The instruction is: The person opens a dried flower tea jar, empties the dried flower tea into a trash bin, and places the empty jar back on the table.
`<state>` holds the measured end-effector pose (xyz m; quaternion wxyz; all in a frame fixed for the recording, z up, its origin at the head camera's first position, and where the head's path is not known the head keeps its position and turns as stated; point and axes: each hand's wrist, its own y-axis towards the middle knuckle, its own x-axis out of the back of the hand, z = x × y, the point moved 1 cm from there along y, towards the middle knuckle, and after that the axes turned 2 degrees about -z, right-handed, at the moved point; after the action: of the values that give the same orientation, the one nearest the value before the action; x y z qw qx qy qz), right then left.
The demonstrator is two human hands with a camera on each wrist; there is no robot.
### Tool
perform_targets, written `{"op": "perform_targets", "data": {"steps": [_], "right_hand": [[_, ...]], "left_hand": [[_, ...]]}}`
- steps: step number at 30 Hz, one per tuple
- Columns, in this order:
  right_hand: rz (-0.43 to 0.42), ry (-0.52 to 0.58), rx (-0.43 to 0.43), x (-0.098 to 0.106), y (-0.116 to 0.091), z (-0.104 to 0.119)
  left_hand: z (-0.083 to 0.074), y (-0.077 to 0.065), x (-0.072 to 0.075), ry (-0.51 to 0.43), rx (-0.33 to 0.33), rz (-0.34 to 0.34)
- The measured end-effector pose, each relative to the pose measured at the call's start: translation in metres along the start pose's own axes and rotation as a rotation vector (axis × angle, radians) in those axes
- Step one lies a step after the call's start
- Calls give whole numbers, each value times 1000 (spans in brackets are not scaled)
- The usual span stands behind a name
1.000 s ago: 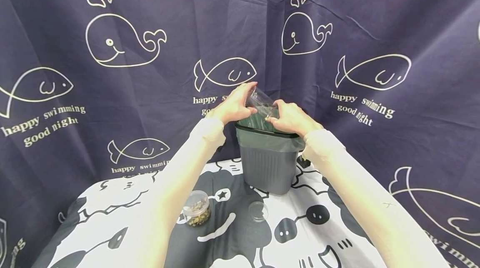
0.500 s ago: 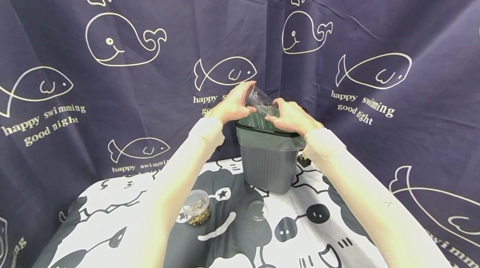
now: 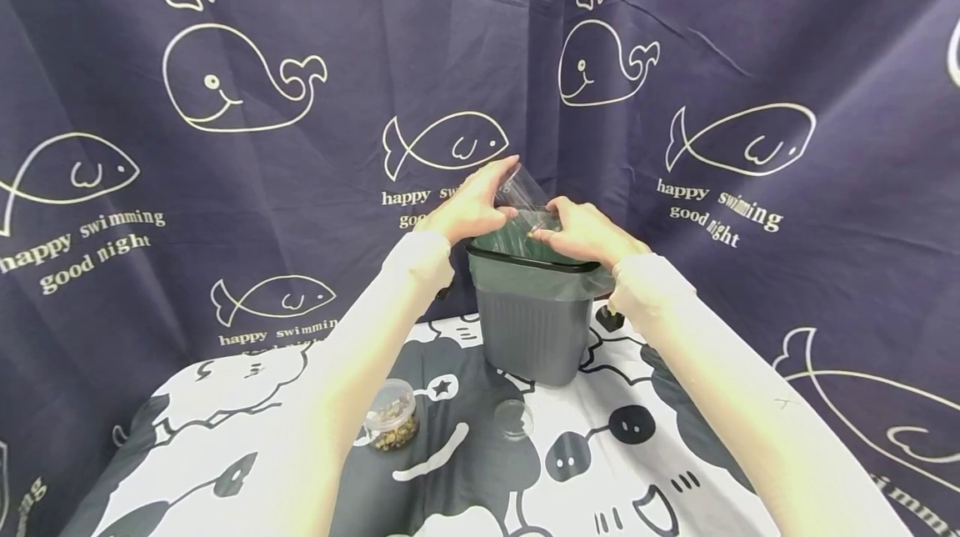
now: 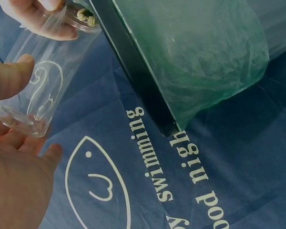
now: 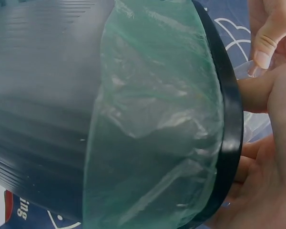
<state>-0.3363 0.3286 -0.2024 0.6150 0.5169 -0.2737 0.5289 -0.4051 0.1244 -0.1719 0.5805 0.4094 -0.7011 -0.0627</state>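
Note:
A clear plastic jar is tilted mouth-down at the opening of a dark grey bin. My left hand grips its raised base, fingers and thumb around the clear wall in the left wrist view. My right hand holds the jar's lower end at the bin's black rim. A few yellowish dried pieces sit near the jar's mouth. A green translucent bag lines the bin and folds over its outside. The bin's inside is mostly hidden.
A small clear tub with yellow-brown dried bits stands on the patterned cloth, front left of the bin. Nearer the bin lies a round clear lid. Dark blue curtains hang close behind.
My left hand has risen slightly and shifted a little right, tipping the jar somewhat steeper. My right hand stays at the bin's rim. The whole head view has shifted slightly.

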Motion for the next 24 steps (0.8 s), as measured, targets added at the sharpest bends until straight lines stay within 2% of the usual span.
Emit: {"op": "perform_targets", "data": {"steps": [7, 14, 19, 24], "right_hand": [[16, 62, 7, -5, 1, -6], [37, 105, -5, -8, 4, -8], [46, 107, -2, -8, 5, -9], [51, 100, -19, -9, 2, -11]], "left_hand": [[0, 0, 1, 24, 35, -11], [1, -1, 1, 4, 44, -35], [2, -4, 2, -29, 53, -40], [5, -4, 0, -23, 54, -30]]}}
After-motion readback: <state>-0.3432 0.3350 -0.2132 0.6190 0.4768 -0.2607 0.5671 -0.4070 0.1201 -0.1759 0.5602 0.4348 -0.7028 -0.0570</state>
